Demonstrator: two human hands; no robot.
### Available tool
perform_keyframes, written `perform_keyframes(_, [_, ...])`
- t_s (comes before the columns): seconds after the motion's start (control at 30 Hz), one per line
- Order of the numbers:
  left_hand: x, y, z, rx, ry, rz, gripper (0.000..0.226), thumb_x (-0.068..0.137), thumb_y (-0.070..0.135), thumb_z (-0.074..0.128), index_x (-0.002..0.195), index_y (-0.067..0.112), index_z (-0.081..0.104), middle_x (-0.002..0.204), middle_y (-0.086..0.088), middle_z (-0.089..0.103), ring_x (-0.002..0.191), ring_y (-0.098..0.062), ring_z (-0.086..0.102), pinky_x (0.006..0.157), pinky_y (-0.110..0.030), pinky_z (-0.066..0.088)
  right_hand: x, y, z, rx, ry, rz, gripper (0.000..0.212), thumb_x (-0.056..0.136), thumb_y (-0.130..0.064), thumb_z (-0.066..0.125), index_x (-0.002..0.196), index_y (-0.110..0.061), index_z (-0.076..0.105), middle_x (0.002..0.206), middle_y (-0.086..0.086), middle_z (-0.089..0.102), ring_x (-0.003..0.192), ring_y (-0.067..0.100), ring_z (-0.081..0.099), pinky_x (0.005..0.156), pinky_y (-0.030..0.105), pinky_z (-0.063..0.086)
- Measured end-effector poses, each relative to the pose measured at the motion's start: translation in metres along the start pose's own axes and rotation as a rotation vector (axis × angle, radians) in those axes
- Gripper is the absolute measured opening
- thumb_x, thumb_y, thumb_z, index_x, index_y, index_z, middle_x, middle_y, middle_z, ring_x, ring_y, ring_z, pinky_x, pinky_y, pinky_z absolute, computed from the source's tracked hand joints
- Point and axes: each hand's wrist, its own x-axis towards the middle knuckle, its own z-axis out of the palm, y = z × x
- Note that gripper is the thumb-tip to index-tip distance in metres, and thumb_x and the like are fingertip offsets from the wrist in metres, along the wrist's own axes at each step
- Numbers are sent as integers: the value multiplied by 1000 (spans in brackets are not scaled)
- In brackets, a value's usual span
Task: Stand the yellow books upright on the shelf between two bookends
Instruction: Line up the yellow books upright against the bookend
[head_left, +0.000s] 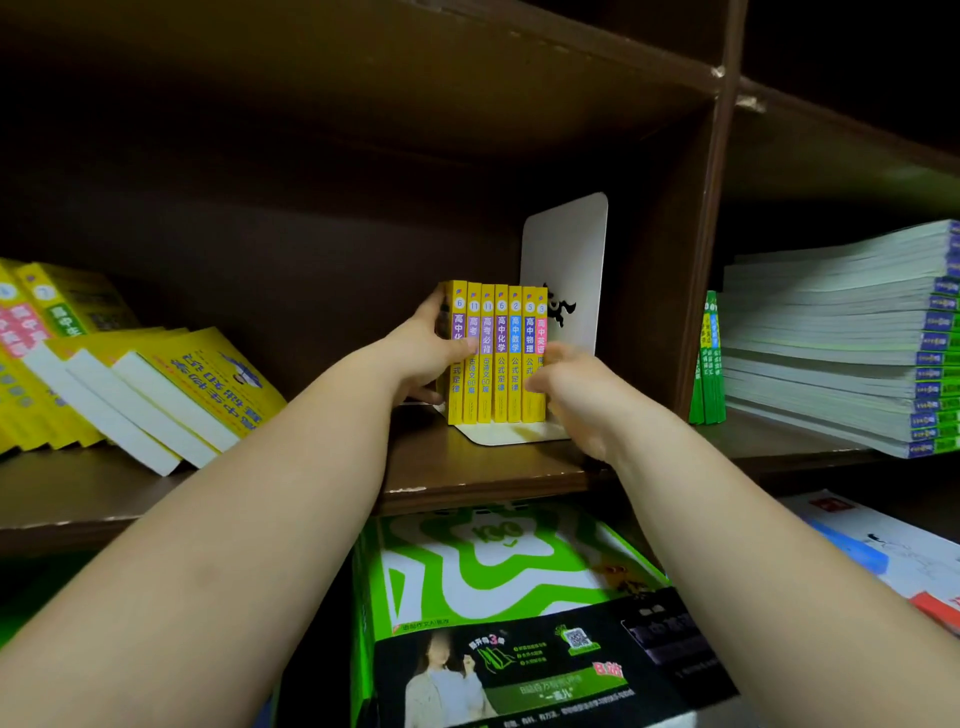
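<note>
Row of yellow books (493, 353) stands upright on the shelf (493, 467) against a white bookend (566, 249). Left hand (421, 348) clasps the row's open end; right hand (571, 389) touches the spines, grip unclear. Risk: early release would let the unsupported end topple leftward.

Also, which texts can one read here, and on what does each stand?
"6", "11", "11", "6", "2", "5", "3": spine tops of the upright yellow books, left to right.
"高中化学 公式定律": fourth spine.
"高中数学": fifth spine.
"100": green box top.
"7": leaning yellow book, far left.
Too blurred: box small print, stacked books at right.
</note>
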Motion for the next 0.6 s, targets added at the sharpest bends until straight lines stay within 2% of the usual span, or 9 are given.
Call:
perform_keyframes(0.1, [0,1,0,10,6,8,72,91,15,50,146,30,5,144,-7,39,123,-30,49,89,-48,46,3,4,6,5,26,11,39,90,6,38,128,-5,39,122,15,53,110,24,50,86,30,35])
perform_keyframes(0.2, [2,4,-2,18,19,39,72,91,14,49,146,29,5,143,-6,39,114,-25,51,83,-44,47,5,7,6,21,29,5,37,90,9,33,124,-1,45,106,12,52,94,20,52,78,25,37])
perform_keyframes(0.3, [4,7,-5,26,15,44,70,92,15,48,146,31,6,143,-6,39,116,-25,50,83,-44,46,7,9,6,52,27,7,38,89,12,31,120,1,49,104,11,52,93,20,47,76,25,37])
perform_keyframes(0.33, [4,7,-6,29,6,37,70,92,15,48,146,31,7,142,-7,40,120,-27,49,84,-45,46,7,8,6,74,26,12,38,88,12,31,120,1,50,106,14,53,93,21,50,78,26,40])
perform_keyframes(0.4, [4,7,-8,41,-2,25,69,92,16,48,146,30,8,139,-9,43,121,-29,49,85,-45,46,7,8,6,117,22,30,39,87,12,33,121,-1,49,118,20,55,107,26,53,96,35,43])
perform_keyframes(0.47, [5,7,-9,45,-3,10,67,92,17,48,145,29,10,138,-9,45,116,-27,51,84,-44,46,7,8,5,185,20,46,47,87,12,34,132,-3,40,134,21,49,126,32,45,111,46,33])
perform_keyframes(0.53, [7,6,-10,47,-8,8,66,92,17,48,145,29,12,136,-10,48,107,-24,52,85,-46,46,9,9,3,266,29,58,58,88,12,35,142,-4,22,143,20,40,131,33,40,114,47,30])
perform_keyframes(0.6, [7,5,-11,54,-15,2,66,92,18,48,145,29,12,135,-10,48,108,-24,52,87,-47,46,10,10,2,279,29,56,61,88,12,35,144,-3,17,145,20,37,132,34,39,114,47,30])
